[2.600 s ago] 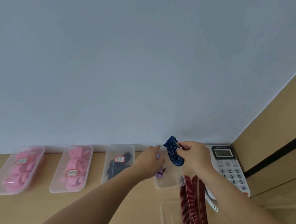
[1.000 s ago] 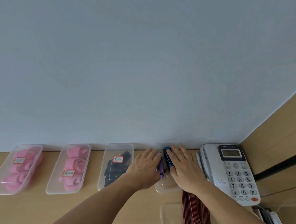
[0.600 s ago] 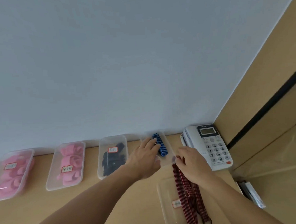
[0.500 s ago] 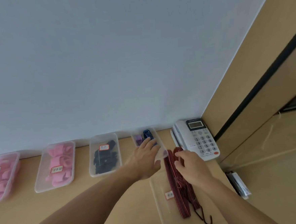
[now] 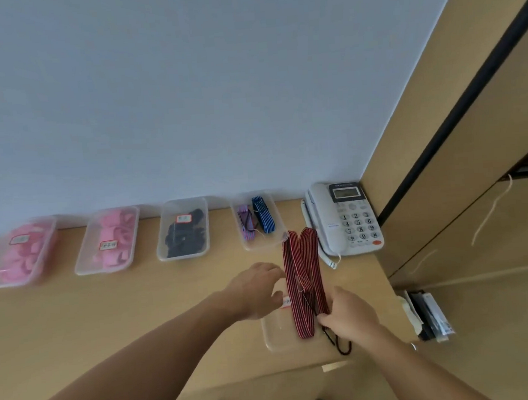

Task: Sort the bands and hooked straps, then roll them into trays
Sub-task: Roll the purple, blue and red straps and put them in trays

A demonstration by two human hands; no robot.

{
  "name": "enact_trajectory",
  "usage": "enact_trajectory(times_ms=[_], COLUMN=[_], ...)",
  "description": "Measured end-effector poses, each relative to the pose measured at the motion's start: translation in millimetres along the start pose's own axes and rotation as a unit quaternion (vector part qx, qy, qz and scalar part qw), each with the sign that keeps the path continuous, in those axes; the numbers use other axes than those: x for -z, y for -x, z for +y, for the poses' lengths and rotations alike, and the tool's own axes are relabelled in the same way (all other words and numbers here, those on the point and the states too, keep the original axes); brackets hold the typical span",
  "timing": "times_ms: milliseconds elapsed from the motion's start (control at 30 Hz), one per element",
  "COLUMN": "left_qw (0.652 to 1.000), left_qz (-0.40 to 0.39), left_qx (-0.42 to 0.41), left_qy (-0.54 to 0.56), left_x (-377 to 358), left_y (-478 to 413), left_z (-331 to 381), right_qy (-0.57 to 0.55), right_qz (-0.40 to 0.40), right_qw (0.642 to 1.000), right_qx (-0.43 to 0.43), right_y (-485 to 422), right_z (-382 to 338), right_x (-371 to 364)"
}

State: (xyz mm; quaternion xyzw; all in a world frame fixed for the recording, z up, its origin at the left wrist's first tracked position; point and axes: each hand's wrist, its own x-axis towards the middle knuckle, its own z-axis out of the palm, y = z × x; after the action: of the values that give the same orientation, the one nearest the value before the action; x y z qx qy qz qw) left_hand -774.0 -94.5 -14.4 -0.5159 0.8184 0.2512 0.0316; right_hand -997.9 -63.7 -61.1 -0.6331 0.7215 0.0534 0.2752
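Long red-and-black striped hooked straps (image 5: 303, 272) lie folded across a clear tray (image 5: 277, 336) near the desk's front edge, their black hooks (image 5: 340, 344) hanging past it. My right hand (image 5: 347, 314) pinches the straps near their lower end. My left hand (image 5: 258, 289) hovers just left of the straps with fingers loosely curled, holding nothing. A far clear tray (image 5: 253, 246) holds a rolled blue strap (image 5: 263, 214) and a purple one (image 5: 245, 221).
Along the wall stand two trays of pink bands (image 5: 19, 251) (image 5: 111, 240) and a tray of black bands (image 5: 183, 232). A white desk phone (image 5: 343, 217) sits at the right corner beside a wooden cabinet (image 5: 472, 154). Papers (image 5: 427, 313) lie below the desk's right edge.
The blue strap was set into the far tray and both hands left it. They drew back to the near tray, where my right hand took hold of the red straps. The view tilted down.
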Motion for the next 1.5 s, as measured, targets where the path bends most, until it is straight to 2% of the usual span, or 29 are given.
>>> enact_trajectory(times_ms=[100, 233, 433, 567, 700, 867, 1000, 1100, 1200, 1333, 1500], left_qw=[1.000, 0.999, 0.997, 0.990, 0.974, 0.940, 0.912, 0.909, 0.884, 0.860, 0.873], left_qz=[-0.004, 0.014, 0.080, 0.124, 0.196, 0.276, 0.255, 0.194, 0.148, 0.109, 0.122], left_qx=[0.014, 0.028, -0.010, -0.061, -0.054, -0.029, -0.036, -0.068, -0.086, -0.078, -0.053], left_qy=[0.007, 0.007, -0.020, -0.001, 0.094, 0.197, 0.318, 0.363, 0.435, 0.492, 0.469], left_x=[-6, 2, 35, 67, 99, 135, 145, 145, 148, 151, 151], left_y=[2, 1, -13, -23, -23, -22, -12, -1, 8, 15, 18], left_z=[21, 40, 65, 84, 92, 97, 103, 107, 107, 101, 103], right_qy=[-0.044, -0.175, -0.396, -0.460, -0.508, -0.485, -0.505, -0.532, -0.517, -0.456, -0.303], right_qz=[-0.002, -0.039, -0.115, -0.072, -0.053, -0.043, 0.010, 0.044, 0.096, 0.146, 0.201], right_qw=[0.999, 0.984, 0.908, 0.871, 0.837, 0.843, 0.822, 0.800, 0.806, 0.837, 0.899], right_qx=[0.008, 0.012, 0.082, 0.157, 0.194, 0.229, 0.262, 0.274, 0.272, 0.263, 0.242], right_y=[-4, -12, -1, 13, 32, 55, 68, 71, 71, 70, 70], right_z=[9, 11, 5, -5, -14, -25, -39, -52, -60, -65, -66], right_x=[-4, 8, 76, 128, 161, 182, 194, 200, 202, 200, 200])
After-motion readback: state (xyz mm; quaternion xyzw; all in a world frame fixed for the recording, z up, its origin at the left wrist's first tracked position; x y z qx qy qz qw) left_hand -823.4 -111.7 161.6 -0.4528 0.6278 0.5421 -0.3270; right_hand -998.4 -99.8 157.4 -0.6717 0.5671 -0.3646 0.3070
